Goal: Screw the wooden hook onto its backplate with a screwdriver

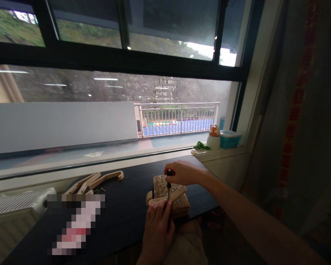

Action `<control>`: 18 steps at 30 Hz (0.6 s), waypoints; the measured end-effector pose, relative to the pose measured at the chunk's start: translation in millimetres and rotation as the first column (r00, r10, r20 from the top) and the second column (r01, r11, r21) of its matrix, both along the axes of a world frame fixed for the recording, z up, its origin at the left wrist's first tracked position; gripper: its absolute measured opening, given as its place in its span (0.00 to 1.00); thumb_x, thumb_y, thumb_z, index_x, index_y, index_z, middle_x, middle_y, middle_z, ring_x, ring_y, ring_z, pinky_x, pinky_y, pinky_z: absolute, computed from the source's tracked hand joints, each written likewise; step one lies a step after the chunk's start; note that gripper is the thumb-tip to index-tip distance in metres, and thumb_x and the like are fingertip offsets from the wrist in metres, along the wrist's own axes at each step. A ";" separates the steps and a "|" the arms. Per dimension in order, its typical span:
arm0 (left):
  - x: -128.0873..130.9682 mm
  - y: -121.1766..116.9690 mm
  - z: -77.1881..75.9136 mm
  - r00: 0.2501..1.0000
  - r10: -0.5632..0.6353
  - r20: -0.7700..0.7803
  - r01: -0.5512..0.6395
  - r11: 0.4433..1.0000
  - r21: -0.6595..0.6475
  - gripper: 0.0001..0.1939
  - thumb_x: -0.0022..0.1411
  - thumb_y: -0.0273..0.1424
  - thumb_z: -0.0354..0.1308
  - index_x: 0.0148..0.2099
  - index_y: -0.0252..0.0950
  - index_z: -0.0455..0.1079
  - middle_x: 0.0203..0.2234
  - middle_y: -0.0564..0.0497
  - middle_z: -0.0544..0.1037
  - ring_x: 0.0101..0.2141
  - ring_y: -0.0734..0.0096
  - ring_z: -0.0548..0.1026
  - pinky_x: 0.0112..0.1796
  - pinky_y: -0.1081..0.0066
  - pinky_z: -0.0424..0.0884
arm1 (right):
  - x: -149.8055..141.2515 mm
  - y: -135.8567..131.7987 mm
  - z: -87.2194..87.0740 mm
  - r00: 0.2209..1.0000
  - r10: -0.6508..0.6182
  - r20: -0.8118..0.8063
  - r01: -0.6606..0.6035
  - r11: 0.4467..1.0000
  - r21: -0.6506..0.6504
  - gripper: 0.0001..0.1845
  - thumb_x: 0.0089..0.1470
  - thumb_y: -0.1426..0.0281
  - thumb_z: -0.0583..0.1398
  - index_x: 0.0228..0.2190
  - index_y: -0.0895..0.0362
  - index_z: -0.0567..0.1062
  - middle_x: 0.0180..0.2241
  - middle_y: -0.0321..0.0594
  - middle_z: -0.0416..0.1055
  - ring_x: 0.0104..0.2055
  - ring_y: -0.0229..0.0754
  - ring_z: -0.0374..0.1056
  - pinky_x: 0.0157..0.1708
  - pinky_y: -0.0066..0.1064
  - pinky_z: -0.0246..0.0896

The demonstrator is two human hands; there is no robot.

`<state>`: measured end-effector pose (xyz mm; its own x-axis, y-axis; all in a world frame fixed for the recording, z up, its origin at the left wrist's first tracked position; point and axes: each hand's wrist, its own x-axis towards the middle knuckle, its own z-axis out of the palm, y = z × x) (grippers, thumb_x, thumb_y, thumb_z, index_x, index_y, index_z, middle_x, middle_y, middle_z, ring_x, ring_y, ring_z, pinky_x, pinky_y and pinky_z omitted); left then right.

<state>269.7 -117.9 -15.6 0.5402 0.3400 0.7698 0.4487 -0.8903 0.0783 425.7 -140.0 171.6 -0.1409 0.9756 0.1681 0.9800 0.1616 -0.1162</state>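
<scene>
My right hand (182,173) grips the dark handle of a screwdriver (168,185), which stands upright with its shaft pointing down. The tip meets a pale wooden piece with a curved end (179,192), lying across a brown block (160,181) that looks wrapped in clear plastic. My left hand (157,224) holds that wooden piece down with its fingers, close beside the screwdriver's tip. Whether a screw sits under the tip is too small to tell.
Several similar curved wooden pieces (95,182) lie at the left of the dark table (124,217), with small screws (101,190) nearby. A blurred-out strip (77,224) lies in front. On the windowsill stand a white and orange bottle (213,138), a teal box (230,140) and a green cloth (200,145). A radiator (22,206) borders the left.
</scene>
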 end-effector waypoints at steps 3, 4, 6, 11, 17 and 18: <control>0.1 -0.3 0.5 1.000 -0.001 0.005 0.001 1.000 -0.009 0.23 0.56 0.23 0.49 0.55 0.35 0.63 0.49 0.44 0.70 0.49 0.56 0.65 0.50 0.55 0.62 | 0.2 -2.8 2.7 1.000 0.020 0.000 -0.020 1.000 -0.001 0.12 0.49 0.66 0.56 0.35 0.51 0.76 0.30 0.34 0.75 0.29 0.36 0.67 0.27 0.25 0.52; 0.2 -0.3 0.7 1.000 -0.001 0.005 0.001 1.000 -0.014 0.23 0.56 0.23 0.49 0.55 0.35 0.63 0.49 0.45 0.70 0.49 0.56 0.65 0.50 0.55 0.62 | 0.1 -3.1 2.4 1.000 0.020 0.001 -0.020 1.000 0.000 0.11 0.49 0.66 0.56 0.35 0.51 0.76 0.30 0.34 0.75 0.29 0.36 0.67 0.27 0.25 0.51; 0.4 -0.4 1.0 1.000 -0.002 0.006 0.002 1.000 -0.022 0.23 0.56 0.23 0.49 0.55 0.35 0.63 0.49 0.45 0.70 0.49 0.56 0.65 0.50 0.55 0.62 | -0.5 -2.6 0.2 1.000 0.010 0.003 -0.010 1.000 0.006 0.12 0.49 0.65 0.56 0.34 0.52 0.76 0.29 0.34 0.75 0.30 0.37 0.67 0.26 0.26 0.51; 0.3 -0.5 0.3 1.000 -0.009 0.005 0.010 1.000 -0.021 0.23 0.56 0.23 0.49 0.55 0.35 0.63 0.49 0.44 0.69 0.49 0.55 0.65 0.50 0.55 0.61 | -2.7 -1.1 -4.0 1.000 -0.015 0.008 0.015 1.000 0.017 0.13 0.50 0.63 0.55 0.34 0.53 0.76 0.30 0.36 0.75 0.31 0.39 0.68 0.26 0.27 0.52; 0.1 -1.4 0.1 1.000 -0.006 0.008 0.006 1.000 -0.015 0.23 0.56 0.23 0.49 0.55 0.35 0.63 0.49 0.44 0.70 0.49 0.56 0.65 0.50 0.55 0.61 | -3.6 -5.5 -0.9 1.000 0.026 0.001 -0.026 1.000 -0.017 0.14 0.45 0.68 0.57 0.37 0.50 0.75 0.31 0.33 0.75 0.30 0.37 0.68 0.27 0.25 0.53; 0.1 -1.6 0.1 1.000 -0.007 0.008 0.007 1.000 -0.016 0.23 0.56 0.23 0.49 0.55 0.35 0.63 0.49 0.44 0.70 0.49 0.56 0.65 0.50 0.55 0.61 | -3.7 -5.7 -1.3 1.000 0.029 0.000 -0.029 0.999 -0.018 0.14 0.45 0.68 0.57 0.36 0.50 0.75 0.31 0.34 0.75 0.30 0.37 0.67 0.27 0.25 0.53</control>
